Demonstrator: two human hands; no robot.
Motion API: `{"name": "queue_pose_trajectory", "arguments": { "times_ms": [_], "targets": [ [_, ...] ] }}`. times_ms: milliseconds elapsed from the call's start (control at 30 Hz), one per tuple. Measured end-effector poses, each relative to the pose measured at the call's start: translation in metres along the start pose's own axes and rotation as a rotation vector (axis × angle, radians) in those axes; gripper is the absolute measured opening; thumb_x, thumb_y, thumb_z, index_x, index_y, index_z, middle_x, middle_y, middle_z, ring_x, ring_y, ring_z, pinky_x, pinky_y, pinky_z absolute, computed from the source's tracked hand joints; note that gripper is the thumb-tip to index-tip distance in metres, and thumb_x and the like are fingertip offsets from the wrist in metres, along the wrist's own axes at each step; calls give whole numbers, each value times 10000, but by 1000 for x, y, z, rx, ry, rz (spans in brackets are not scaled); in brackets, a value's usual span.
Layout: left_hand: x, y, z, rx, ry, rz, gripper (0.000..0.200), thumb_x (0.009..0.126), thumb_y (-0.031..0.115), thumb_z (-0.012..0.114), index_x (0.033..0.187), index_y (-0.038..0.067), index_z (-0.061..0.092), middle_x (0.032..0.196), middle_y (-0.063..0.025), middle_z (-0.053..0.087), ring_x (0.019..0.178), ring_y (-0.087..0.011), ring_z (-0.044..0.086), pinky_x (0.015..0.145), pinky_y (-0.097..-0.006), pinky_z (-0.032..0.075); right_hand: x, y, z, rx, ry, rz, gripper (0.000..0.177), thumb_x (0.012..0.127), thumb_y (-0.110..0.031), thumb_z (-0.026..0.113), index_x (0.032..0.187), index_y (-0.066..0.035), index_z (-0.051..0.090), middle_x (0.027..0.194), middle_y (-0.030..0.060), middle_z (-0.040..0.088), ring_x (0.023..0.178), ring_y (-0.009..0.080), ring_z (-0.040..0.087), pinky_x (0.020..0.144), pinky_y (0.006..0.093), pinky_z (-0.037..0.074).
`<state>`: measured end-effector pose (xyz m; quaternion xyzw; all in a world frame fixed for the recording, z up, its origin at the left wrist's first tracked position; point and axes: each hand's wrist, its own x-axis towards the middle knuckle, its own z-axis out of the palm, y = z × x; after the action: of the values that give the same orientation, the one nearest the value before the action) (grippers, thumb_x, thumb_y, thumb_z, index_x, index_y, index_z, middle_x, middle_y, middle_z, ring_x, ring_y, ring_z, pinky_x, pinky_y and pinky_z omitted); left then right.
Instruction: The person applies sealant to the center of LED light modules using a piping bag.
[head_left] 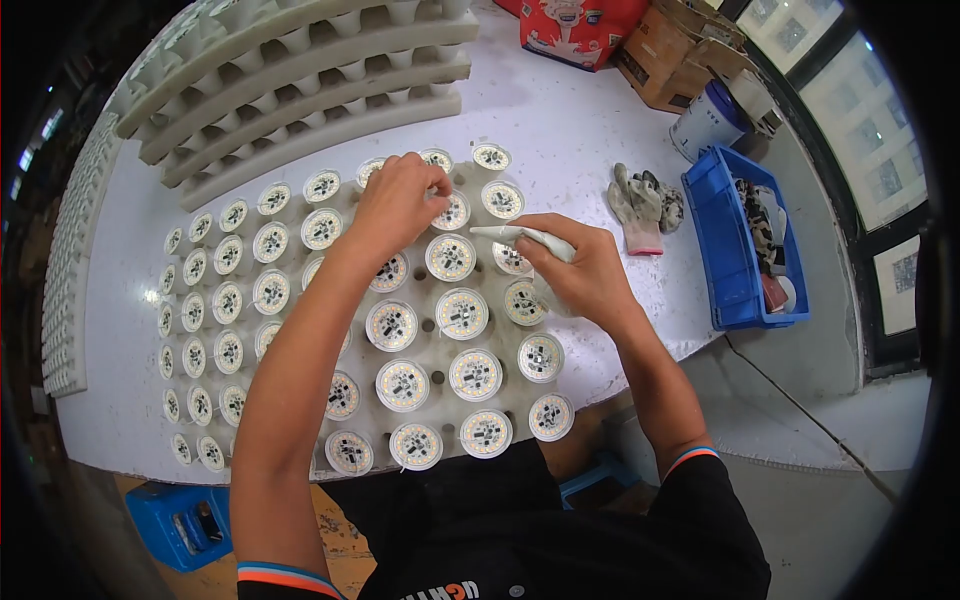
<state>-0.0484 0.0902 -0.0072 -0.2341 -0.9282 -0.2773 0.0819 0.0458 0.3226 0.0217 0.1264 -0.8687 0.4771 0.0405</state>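
Rows of round LED bulb boards (462, 314) sit in a pale foam tray (430, 375) on the white table. My right hand (580, 265) is closed around a white squeeze tube (540, 241), whose narrow tip points left, just above the boards near the back right of the tray. My left hand (400, 200) is over the back rows, its fingers curled together beside a bulb board (452, 211). Whatever those fingers pinch is too small to make out.
Stacked foam trays (300, 90) stand at the back left. Gloves (640, 205), a blue basket (715, 260), a white tub (705, 125), a cardboard box (665, 60) and a red bag (575, 30) are on the right and back right. A blue stool (165, 520) stands below the table.
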Motion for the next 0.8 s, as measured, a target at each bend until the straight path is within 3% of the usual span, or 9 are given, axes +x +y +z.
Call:
{"name": "queue_pose_trajectory", "arguments": {
  "times_ms": [233,333,467,800],
  "targets": [
    [-3,3,4,-41,-30,-25,155,742,158,736,864,66,708,946,-124,633,964,-299,600,857,-423,476,12,-6,-7,8,54,-39,260,897,-166,708,1109,-17,710,943,113,747,813,109,669,760,282,526],
    [2,4,0,-50,-94,-62,171,720,150,745,847,45,700,934,-133,638,944,-304,611,838,-424,485,20,-13,-11,32,74,-39,246,905,-135,698,1109,2,710,940,44,719,814,72,609,733,251,502],
    [10,4,2,-38,-122,-130,185,701,136,746,858,42,714,910,-141,658,896,-307,637,800,-427,501,31,-12,-11,77,115,-51,257,906,-157,699,1101,10,711,912,30,706,788,72,594,710,245,492],
    [11,11,5,14,-135,-62,117,730,115,702,832,59,699,879,-129,681,886,-304,657,770,-448,502,35,-14,-9,139,105,-16,251,904,-147,700,1103,4,712,908,47,729,820,73,621,740,253,511]
  ]
}}
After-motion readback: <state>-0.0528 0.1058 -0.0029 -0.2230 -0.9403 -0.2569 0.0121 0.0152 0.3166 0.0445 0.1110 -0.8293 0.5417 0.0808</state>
